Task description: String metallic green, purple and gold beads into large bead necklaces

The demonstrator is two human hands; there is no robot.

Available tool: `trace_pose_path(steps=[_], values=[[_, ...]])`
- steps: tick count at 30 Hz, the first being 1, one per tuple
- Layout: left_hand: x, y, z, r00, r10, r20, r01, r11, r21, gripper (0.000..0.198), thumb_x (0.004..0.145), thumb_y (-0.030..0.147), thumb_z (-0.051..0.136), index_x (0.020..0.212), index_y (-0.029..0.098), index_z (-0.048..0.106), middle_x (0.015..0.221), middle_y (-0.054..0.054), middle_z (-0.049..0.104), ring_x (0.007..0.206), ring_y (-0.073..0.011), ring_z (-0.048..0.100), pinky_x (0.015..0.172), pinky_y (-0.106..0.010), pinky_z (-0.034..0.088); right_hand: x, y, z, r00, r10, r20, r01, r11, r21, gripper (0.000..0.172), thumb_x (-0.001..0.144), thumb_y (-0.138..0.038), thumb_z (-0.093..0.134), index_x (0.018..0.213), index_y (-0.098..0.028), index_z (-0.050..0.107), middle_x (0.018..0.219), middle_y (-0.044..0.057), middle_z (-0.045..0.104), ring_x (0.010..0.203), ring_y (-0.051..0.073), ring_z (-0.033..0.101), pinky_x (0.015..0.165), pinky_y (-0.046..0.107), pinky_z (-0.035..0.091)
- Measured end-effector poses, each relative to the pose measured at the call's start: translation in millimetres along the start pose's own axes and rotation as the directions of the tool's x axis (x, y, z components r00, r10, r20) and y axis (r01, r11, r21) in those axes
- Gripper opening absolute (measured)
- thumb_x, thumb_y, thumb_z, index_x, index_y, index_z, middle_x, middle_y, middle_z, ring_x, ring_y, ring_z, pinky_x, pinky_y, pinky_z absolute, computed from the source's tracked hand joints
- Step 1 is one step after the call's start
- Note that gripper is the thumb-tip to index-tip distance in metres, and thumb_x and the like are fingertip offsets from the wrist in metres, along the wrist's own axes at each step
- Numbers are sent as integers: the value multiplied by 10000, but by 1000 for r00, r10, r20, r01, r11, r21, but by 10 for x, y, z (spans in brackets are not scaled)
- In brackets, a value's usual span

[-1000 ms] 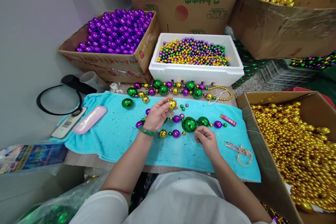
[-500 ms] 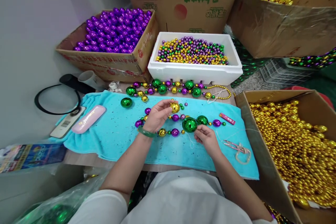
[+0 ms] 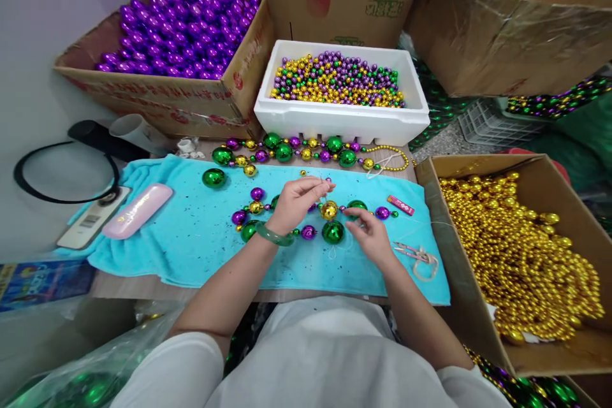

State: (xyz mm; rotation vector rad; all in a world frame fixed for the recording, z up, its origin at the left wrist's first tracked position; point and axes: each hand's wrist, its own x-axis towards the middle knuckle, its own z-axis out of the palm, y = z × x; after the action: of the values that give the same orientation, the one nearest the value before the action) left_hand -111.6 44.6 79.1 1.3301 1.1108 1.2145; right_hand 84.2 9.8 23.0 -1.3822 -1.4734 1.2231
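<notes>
My left hand (image 3: pixel 302 203), with a green bangle (image 3: pixel 275 234) at its wrist, pinches what looks like thin thread above a shiny gold bead (image 3: pixel 329 210). Just right of that bead, my right hand (image 3: pixel 371 234) has its fingers apart and bent, holding nothing I can see. A large green bead (image 3: pixel 333 232) rests below the gold one. Around them a strand of purple, green and gold beads lies on the turquoise towel (image 3: pixel 191 229), partly hidden by my left hand. Further right are a purple bead (image 3: pixel 382 213) and small thread snips (image 3: pixel 406 248).
Behind the towel lie a finished-looking bead strand (image 3: pixel 283 152) and a white foam box (image 3: pixel 342 116) of small beads. Cardboard boxes hold purple beads (image 3: pixel 186 32) and gold bead strings (image 3: pixel 521 261). A pink case (image 3: pixel 138 211), a phone (image 3: pixel 93 217) and a loose green bead (image 3: pixel 213 178) are leftward.
My left hand has let the gold bead down from its fingertips to below them. My right hand has come off the large green bead and opened. The view has shifted slightly.
</notes>
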Motion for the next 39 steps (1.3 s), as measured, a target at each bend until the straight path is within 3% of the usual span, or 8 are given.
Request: trace_pose_path(steps=[9, 13, 16, 21, 24, 30, 33, 39], values=[[101, 358, 270, 991, 128, -27, -131, 985, -117, 221, 818, 367, 641, 854, 162, 717, 727, -26, 686, 637, -104, 631, 568, -229, 532, 95, -304, 58, 996, -51, 74, 31, 968, 250, 219, 744, -400, 667, 751, -185, 628, 645, 7, 645, 543, 107, 525, 521, 249, 425], [157, 279, 212, 985, 149, -85, -164, 964, -211, 230, 852, 383, 603, 915, 186, 705, 766, -27, 678, 693, -111, 637, 589, -234, 532, 78, -275, -33, 988, -8, 154, -30, 969, 246, 276, 731, -445, 683, 745, -178, 617, 583, -10, 617, 479, 93, 503, 464, 234, 406], [157, 120, 191, 987, 157, 12, -150, 961, -234, 309, 874, 403, 570, 1117, 229, 646, 960, -52, 690, 808, -120, 646, 718, -272, 535, 51, -290, -123, 994, -14, 105, -23, 943, 333, 272, 745, -441, 676, 759, -179, 607, 518, -35, 571, 425, 83, 464, 405, 215, 356], [-18, -269, 314, 874, 47, 483, -128, 982, 137, 464, 701, 401, 756, 1112, 219, 640, 1108, -63, 669, 1052, -211, 600, 925, -354, 458, -10, -427, -228, 998, -59, -24, 63, 897, 437, 222, 775, -394, 663, 836, -186, 617, 517, -42, 557, 435, 86, 478, 402, 205, 353], [-163, -482, 417, 794, -36, 607, -187, 935, 300, 377, 700, 395, 755, 1008, 197, 665, 1055, -54, 682, 1025, -220, 601, 927, -349, 435, -39, -524, -257, 992, -94, -87, 124, 882, 455, 230, 779, -385, 662, 901, -196, 616, 517, -48, 536, 446, 91, 481, 412, 210, 357], [-387, -646, 563, 767, -130, 628, -143, 920, 364, 520, 734, 450, 703, 1177, 206, 582, 1178, -79, 649, 1073, -235, 595, 899, -311, 434, -46, -690, -324, 971, -124, -206, 203, 881, 428, 222, 804, -424, 619, 880, -219, 580, 481, -63, 442, 425, 97, 429, 406, 229, 338], [-458, -662, 542, 741, -267, 616, -133, 841, 525, 299, 779, 398, 639, 1002, 198, 641, 961, -56, 702, 884, -225, 638, 752, -295, 445, -29, -753, -419, 949, -141, -281, 250, 880, 403, 202, 808, -406, 617, 875, -220, 574, 477, -63, 425, 423, 96, 424, 408, 230, 331], [-462, -570, 71, 790, -392, 471, -178, 589, 788, 229, 802, 417, 572, 864, 204, 630, 870, -68, 690, 811, -238, 631, 659, -299, 405, 13, -487, -606, 944, -60, -325, 212, 864, 456, 147, 759, -284, 682, 849, -178, 634, 476, -56, 459, 443, 78, 433, 419, 206, 312]])
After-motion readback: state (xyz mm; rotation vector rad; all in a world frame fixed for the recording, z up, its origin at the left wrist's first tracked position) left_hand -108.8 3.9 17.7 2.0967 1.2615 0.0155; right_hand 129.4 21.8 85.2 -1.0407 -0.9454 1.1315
